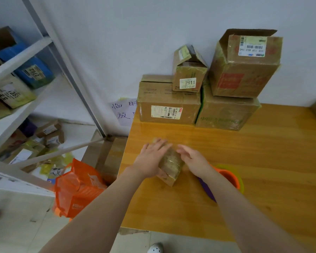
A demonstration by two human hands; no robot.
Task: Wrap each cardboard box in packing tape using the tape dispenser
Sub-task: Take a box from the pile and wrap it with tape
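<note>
- On the wooden table (263, 161), near its left edge, the small box (171, 164) lies glossy with tape. I judge its wrap nearly done, with only smoothing left.
- The left hand (151, 159) lies flat on top, fingers straight, pressing down. The right hand (193, 161) sits against the box's right side, fingers loosely spread, pinching nothing.
- The stacked boxes (168, 110) by the wall look shiny too; whether any still need wrapping I cannot tell.
- The tape dispenser (230, 177), as I take the orange, green and purple thing to be, is mostly hidden under the right forearm.
</note>
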